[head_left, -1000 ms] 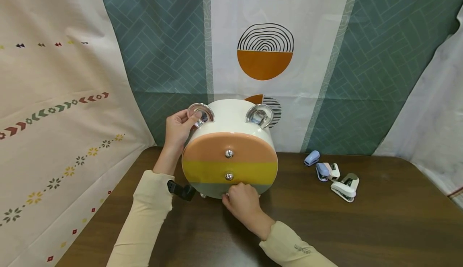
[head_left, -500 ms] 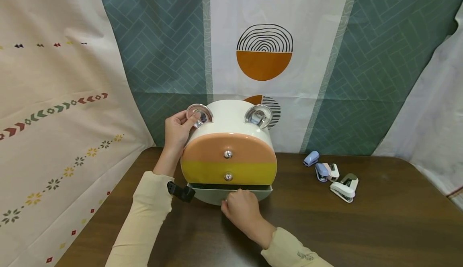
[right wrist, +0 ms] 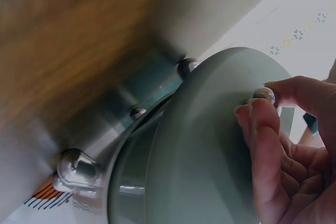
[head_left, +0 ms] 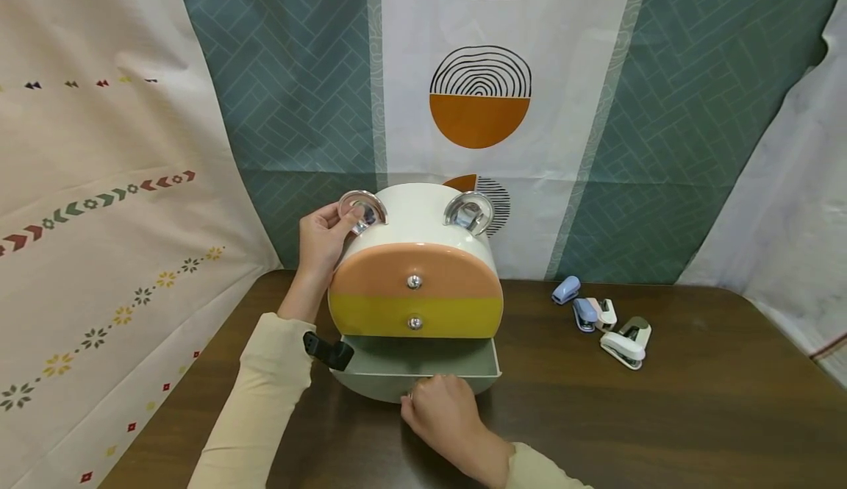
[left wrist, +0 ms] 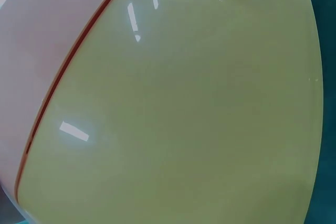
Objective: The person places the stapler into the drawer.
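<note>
A rounded white cabinet with an orange top front and a yellow middle front stands on the table. At its upper left, my left hand holds a shiny silver ear-shaped piece between thumb and fingers. The grey-green bottom drawer is pulled out, and its visible interior holds nothing. In the right wrist view, thumb and fingers of my right hand pinch the drawer's small silver knob. The left wrist view shows only the cabinet's glossy side; the left hand is out of it.
Right of the cabinet lie several small staplers: a blue one, another blue one against a white-and-pink one, and a white-and-green one. Patterned cloth hangs behind the brown table.
The bottom drawer has come out from shut, drawn toward me by my right hand on its knob. My left hand has kept its hold on the silver ear-shaped piece.
</note>
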